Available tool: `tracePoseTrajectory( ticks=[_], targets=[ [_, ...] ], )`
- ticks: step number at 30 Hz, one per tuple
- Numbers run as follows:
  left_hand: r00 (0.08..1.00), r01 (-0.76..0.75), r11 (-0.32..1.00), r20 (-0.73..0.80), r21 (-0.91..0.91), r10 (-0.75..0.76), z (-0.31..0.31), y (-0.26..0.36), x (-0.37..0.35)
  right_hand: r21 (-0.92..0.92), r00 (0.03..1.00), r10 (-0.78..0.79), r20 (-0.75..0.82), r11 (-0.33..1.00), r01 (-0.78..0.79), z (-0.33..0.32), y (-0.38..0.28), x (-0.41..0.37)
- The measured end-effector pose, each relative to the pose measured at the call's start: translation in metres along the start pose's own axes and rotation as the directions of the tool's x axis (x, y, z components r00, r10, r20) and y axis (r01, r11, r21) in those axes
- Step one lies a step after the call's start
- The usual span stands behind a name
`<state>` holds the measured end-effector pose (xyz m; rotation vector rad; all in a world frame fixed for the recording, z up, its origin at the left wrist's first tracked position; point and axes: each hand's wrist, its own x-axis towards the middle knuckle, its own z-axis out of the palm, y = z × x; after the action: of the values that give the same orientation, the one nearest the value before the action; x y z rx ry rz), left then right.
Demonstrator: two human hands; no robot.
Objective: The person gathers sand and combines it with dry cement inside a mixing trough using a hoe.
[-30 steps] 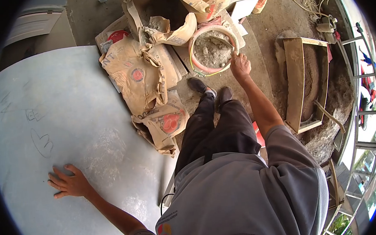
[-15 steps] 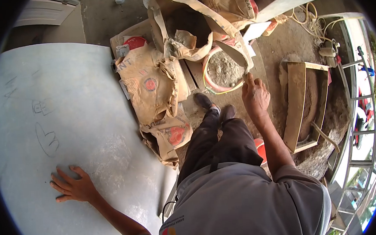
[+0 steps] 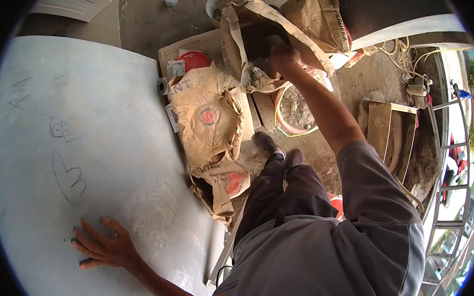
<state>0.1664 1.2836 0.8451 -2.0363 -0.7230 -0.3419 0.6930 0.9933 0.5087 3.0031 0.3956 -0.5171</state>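
Note:
My left hand (image 3: pixel 108 247) lies flat with fingers spread on a large grey panel (image 3: pixel 111 128) marked with pencil drawings. My right hand (image 3: pixel 286 59) reaches into the mouth of an open brown paper cement bag (image 3: pixel 312 43). Its fingers are closed round a trowel (image 3: pixel 277 40), of which only a dim grey part shows inside the bag. Below my right forearm stands a pinkish-red bucket (image 3: pixel 282 121) with grey mortar (image 3: pixel 295 109) in it, partly hidden by the arm.
Crumpled paper bags (image 3: pixel 199 109) lie along the panel's edge, near a red round object (image 3: pixel 194 59). Another cement bag (image 3: pixel 321 18) stands behind. At right are a wooden trough (image 3: pixel 381 123), a coiled hose (image 3: pixel 399 56) and a metal ladder-like frame (image 3: pixel 450 189).
My right hand has moved with the trowel from above the bucket up into the open cement bag. My left hand stays on the panel; the view has shifted slightly.

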Motion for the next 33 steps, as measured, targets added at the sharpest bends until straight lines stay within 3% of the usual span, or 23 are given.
tracePoseTrajectory(
  ticks=[1,2,4,6,8,11,14,15,17,23,25,28,30,33],
  targets=[
    [1.000,-0.004,1.000,0.003,0.000,0.004,0.000,0.000,0.000,-0.165,0.997,-0.063,0.054,0.984,0.071,-0.001,-0.005,0.006],
    [1.000,-0.006,1.000,0.007,0.001,0.006,0.000,0.000,-0.001,-0.204,0.995,-0.045,0.086,0.977,0.062,-0.001,-0.007,0.009],
    [1.000,-0.011,1.000,0.011,0.010,0.011,0.002,-0.002,0.000,-0.278,0.989,-0.003,0.149,0.960,0.045,-0.017,-0.012,0.006],
    [1.000,-0.018,1.000,0.018,0.009,0.018,0.002,-0.002,-0.002,-0.231,0.967,-0.013,0.253,0.970,0.074,-0.011,-0.010,0.013],
    [0.999,-0.019,0.999,0.037,0.031,0.018,0.005,-0.007,-0.007,-0.178,0.939,-0.002,0.343,0.982,0.068,0.010,-0.007,0.032],
    [0.999,-0.027,0.999,0.040,0.042,0.026,0.004,-0.004,-0.003,0.320,0.985,0.008,0.174,0.945,-0.065,0.047,0.006,0.051],
    [0.999,-0.043,0.999,0.031,0.023,0.042,0.002,-0.003,0.001,0.242,0.962,-0.008,0.271,0.968,-0.060,0.059,0.010,0.062],
    [0.998,-0.045,0.999,0.033,0.021,0.044,0.002,-0.003,0.000,0.361,0.993,-0.106,0.059,0.929,0.078,0.066,0.016,0.053],
    [0.998,-0.055,0.998,0.042,0.038,0.053,0.002,-0.001,0.002,0.466,0.980,-0.188,-0.065,0.863,0.196,0.066,0.026,0.050],
    [0.996,-0.069,0.996,0.061,0.055,0.066,0.003,-0.001,0.003,0.559,0.989,-0.066,0.134,0.829,-0.020,0.076,0.022,0.083],
    [0.996,-0.071,0.995,0.062,0.065,0.066,0.002,-0.001,0.004,0.699,0.985,-0.107,0.133,0.715,-0.017,0.072,0.025,0.070],
    [0.996,-0.074,0.996,0.052,0.055,0.071,0.000,0.001,0.005,0.917,0.960,-0.195,0.199,0.384,-0.112,0.071,0.031,0.053],
    [0.996,-0.074,0.996,0.044,0.056,0.072,0.000,0.002,0.007,0.964,0.935,-0.253,0.248,0.161,-0.212,0.071,0.033,0.052],
    [0.997,-0.070,0.996,0.045,0.049,0.068,0.001,0.002,0.005,0.947,0.901,-0.336,0.274,-0.066,-0.313,0.073,0.033,0.052]
  ],
)
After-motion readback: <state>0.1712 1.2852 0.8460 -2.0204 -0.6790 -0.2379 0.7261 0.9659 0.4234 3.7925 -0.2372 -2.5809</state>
